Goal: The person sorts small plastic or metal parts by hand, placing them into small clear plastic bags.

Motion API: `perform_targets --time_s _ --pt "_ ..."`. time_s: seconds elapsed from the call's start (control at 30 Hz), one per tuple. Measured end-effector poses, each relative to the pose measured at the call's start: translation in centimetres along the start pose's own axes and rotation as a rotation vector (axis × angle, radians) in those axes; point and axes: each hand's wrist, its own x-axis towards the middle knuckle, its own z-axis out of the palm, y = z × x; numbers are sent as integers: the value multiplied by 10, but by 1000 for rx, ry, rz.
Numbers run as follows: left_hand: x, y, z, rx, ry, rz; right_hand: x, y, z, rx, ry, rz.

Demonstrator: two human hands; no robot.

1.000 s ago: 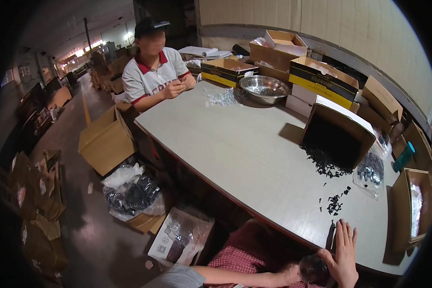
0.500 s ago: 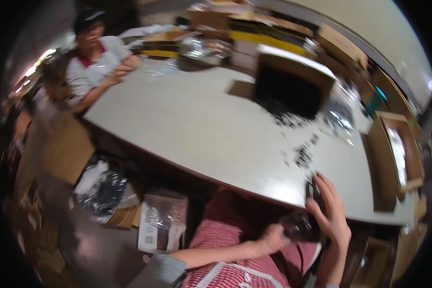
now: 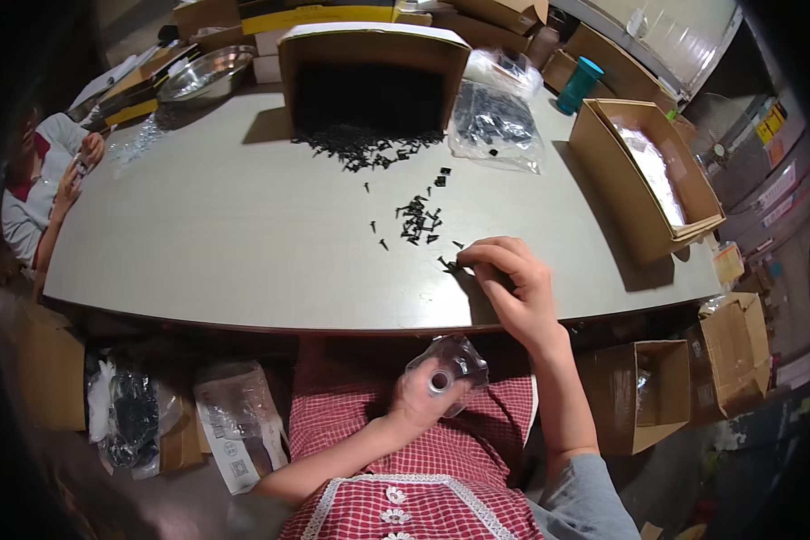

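Note:
My left hand [image 3: 416, 396] is closed around a clear plastic bag [image 3: 468, 358] above my lap. A pale ring-shaped piece [image 3: 439, 382] shows at that hand. Near the table's front edge my right hand [image 3: 513, 279] has its fingertips pinched together on small black screws [image 3: 447, 265]; how many are between the fingers is hidden. Farther off lies a loose cluster of black screws [image 3: 418, 221], with a few single ones to its left. Behind it a large heap of black screws [image 3: 369, 151] spills out of an open cardboard box [image 3: 373, 40] lying on its side.
Right of the heap lies a clear bag of black parts [image 3: 495, 126]. A teal cup [image 3: 580, 85] and a cardboard box [image 3: 639, 184] stand at the table's right. A metal bowl [image 3: 209, 74] sits at the back left. Across the left edge sits another person [image 3: 45, 184].
The view has turned, so the table's contents sit farther left. My right hand's spread fingers have closed in a pinch at the screws. My left hand still holds the bag.

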Motion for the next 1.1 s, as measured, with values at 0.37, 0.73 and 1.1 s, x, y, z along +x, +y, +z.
perform_targets --time_s 0.37,0.73,1.1 --pt "4 -9 -2 -49 38 9 -1 -4 10 -148 39 -135" --pt "6 4 -2 -13 21 64 10 -13 12 -147 -55 -97" --pt "11 7 -3 -149 -34 -33 -4 -29 -12 118 -213 -62"
